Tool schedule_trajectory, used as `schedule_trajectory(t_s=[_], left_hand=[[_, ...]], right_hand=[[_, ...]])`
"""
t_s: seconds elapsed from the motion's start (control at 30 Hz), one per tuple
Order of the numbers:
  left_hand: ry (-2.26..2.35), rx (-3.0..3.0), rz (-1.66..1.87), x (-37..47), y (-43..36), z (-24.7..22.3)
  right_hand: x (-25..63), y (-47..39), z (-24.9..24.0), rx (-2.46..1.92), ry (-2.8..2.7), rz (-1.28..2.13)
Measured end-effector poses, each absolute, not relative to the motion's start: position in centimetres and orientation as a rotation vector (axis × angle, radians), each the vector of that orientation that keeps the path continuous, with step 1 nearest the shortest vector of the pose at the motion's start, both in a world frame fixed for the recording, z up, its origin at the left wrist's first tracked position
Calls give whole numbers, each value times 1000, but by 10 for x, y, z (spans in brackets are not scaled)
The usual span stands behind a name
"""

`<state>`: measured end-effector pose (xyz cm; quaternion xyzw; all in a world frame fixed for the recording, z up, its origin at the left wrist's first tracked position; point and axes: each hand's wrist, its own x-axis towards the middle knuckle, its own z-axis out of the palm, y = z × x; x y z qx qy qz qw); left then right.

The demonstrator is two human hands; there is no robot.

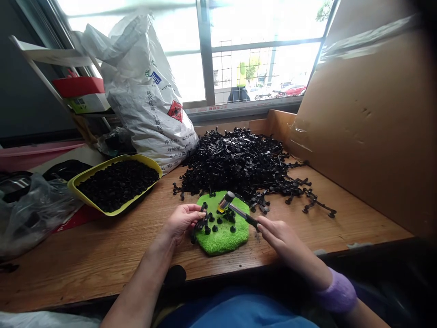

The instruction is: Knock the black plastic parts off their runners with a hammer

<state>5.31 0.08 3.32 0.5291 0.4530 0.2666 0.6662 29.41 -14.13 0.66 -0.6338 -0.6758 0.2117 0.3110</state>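
My left hand [184,221] pinches a black plastic piece [204,207] with round ends, at the left side of a green fuzzy mat [221,246]. In my right hand [273,232] is a small mallet [229,197] with a dark face, a metal middle and a yellow face on its head. The mallet head hangs over the mat, tilted, with its handle running down to my right hand. Several small black knobbed parts [215,228] lie on the mat between my hands. A purple wristband [336,291] is on my right wrist.
Behind the mat is a large heap of black plastic pieces [235,157], some straying right. A yellow tray [114,213] of small black parts stands left. A white sack [143,105] leans behind it. Cardboard [368,118] borders the wooden table [85,259] on the right.
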Motion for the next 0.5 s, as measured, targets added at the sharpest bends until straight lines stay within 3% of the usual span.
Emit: schedule_trajectory(t_s=[0.5], left_hand=[[1077,1220,578,56,2,35]], right_hand=[[277,-130,38,-1680,-1889,249]])
